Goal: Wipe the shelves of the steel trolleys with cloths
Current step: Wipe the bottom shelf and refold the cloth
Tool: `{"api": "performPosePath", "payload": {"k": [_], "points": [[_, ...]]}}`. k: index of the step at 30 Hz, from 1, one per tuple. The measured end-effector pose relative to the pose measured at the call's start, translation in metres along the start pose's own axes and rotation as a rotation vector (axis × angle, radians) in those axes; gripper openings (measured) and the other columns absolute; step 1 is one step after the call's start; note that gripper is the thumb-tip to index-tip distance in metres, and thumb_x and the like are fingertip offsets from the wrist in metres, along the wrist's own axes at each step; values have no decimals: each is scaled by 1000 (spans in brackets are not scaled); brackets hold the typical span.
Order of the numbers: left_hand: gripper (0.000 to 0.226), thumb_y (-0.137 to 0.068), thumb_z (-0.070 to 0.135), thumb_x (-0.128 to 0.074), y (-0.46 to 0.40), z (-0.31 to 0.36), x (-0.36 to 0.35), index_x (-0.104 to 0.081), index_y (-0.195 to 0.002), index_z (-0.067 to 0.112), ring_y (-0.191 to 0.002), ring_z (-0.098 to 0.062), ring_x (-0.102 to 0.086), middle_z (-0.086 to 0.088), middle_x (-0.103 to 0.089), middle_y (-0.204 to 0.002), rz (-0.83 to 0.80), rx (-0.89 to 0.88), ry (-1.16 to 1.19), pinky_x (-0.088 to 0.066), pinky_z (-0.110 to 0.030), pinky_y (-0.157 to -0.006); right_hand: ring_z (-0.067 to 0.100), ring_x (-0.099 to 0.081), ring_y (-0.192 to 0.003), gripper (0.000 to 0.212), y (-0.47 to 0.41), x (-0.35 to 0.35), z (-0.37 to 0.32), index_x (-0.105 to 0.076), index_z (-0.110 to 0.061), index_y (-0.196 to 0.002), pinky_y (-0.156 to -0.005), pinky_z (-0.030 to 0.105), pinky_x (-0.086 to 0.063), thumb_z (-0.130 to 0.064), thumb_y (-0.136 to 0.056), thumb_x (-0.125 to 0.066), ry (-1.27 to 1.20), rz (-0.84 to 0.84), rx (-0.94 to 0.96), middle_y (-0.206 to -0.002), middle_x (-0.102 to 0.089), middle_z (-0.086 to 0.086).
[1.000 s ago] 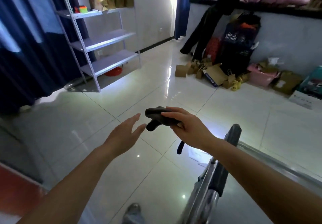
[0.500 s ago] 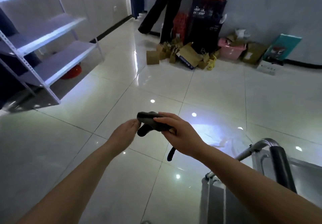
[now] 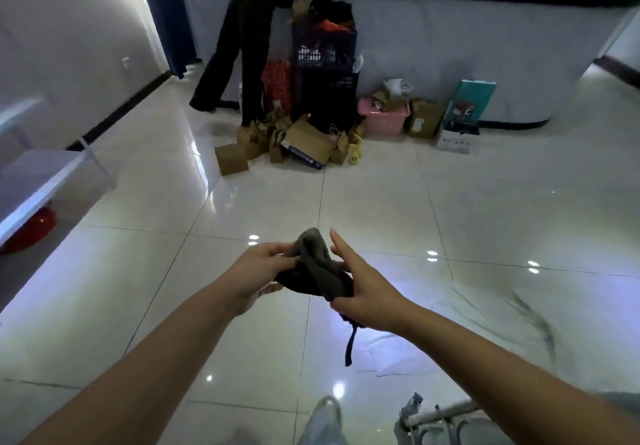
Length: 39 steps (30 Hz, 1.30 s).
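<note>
A dark grey cloth (image 3: 317, 264) is bunched between both hands above the tiled floor, with a dark strap hanging down from it. My left hand (image 3: 258, 273) grips its left side with curled fingers. My right hand (image 3: 362, 287) holds its right side, thumb and lower fingers round the cloth, index finger pointing up. Only a corner of the steel trolley (image 3: 440, 417) shows at the bottom edge, below my right forearm.
A white metal shelf rack (image 3: 45, 181) stands at the left with a red object under it. Cardboard boxes (image 3: 304, 143), a pink bin (image 3: 384, 117) and dark crates (image 3: 325, 64) lie along the far counter, where a person in black (image 3: 239, 46) stands.
My left hand has closed in and taken hold of the cloth, which is now bunched upward between both hands. The view swung right; the trolley dropped to the bottom edge.
</note>
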<state>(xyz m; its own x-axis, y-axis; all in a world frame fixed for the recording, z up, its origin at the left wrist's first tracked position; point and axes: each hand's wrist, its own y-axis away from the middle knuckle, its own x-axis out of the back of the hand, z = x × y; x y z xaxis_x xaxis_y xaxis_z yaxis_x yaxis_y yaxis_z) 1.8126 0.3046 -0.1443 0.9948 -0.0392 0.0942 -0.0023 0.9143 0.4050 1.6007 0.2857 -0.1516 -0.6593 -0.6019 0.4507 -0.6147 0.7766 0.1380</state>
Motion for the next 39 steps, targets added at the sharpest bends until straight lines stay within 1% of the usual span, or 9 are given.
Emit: {"api": "performPosePath", "payload": {"k": [4,9,13,20,25,29,32,35,39], "points": [[24,-87,21,-67,-91,50,-15,-69,-111,22,-96,-16,-69,1,-75,-94,-55,43,19,-53,-31,-85,14,-66,-75,99,-64,54,23,-16,-58,-140,-56,26,-53,-1,-72,-60,-192,28,19,-107,-61,2],[28,-85,10,-67,-191,117,-42,-68,-109,24,-91,-14,-71,3,-75,-97,-195,14,-79,-55,-26,-78,-6,-46,-120,102,-115,141,42,-7,-48,-148,-94,18,-44,-46,-73,-75,-276,246,-145,-139,-39,-21],[32,-83,-3,-62,-270,165,-75,-71,-106,17,-83,-16,-71,-5,-75,-96,-308,40,-158,-54,-23,-67,14,-60,-108,61,-143,213,74,-36,-24,-144,-82,13,-46,-9,-90,-60,-361,552,-271,-120,-62,5],[28,-82,-6,-61,-420,235,-152,-72,-98,13,-80,-7,-65,-1,-74,-95,-578,-170,-537,-49,-12,-67,-8,-52,-61,38,-176,316,128,-68,-19,-86,-59,12,-41,10,-80,-44,-200,660,-447,-70,-62,-17],[25,-80,-4,-65,-520,274,-231,-69,-93,17,-76,-3,-59,6,-68,-89,-723,-376,-664,-41,-5,-60,-4,-55,-78,34,-184,366,149,-66,-19,-94,-72,11,-41,7,-86,-47,-275,782,-523,-86,-64,-13],[47,-77,6,-75,-560,288,-313,-59,-120,13,-99,-16,-59,-3,-64,-113,-749,-500,-691,-41,-18,-86,-1,-54,-86,32,-179,397,154,-66,-12,-105,-78,13,-41,8,-89,-46,-319,994,-543,-95,-63,-11],[76,-76,17,-79,-574,289,-370,-39,-141,10,-111,-17,-57,-4,-59,-125,-904,-401,-718,-44,-29,-96,-3,-53,-87,32,-160,423,163,-66,-10,-109,-77,9,-40,7,-90,-47,-326,1128,-580,-97,-62,-11],[56,-85,35,-70,-582,287,-427,-46,-135,28,-101,3,-60,17,-67,-113,-1221,-216,-709,-45,-20,-79,-4,-56,-89,32,-129,456,183,-67,-11,-109,-79,11,-42,6,-90,-48,-371,1250,-601,-100,-66,-9],[45,-84,25,-63,-579,285,-510,-55,-126,39,-112,2,-58,21,-67,-115,-1404,-205,-694,-43,-22,-91,15,-60,-99,32,-83,502,217,-67,-7,-111,-87,31,-46,5,-89,-49,-378,1354,-630,-110,-69,12]]}}
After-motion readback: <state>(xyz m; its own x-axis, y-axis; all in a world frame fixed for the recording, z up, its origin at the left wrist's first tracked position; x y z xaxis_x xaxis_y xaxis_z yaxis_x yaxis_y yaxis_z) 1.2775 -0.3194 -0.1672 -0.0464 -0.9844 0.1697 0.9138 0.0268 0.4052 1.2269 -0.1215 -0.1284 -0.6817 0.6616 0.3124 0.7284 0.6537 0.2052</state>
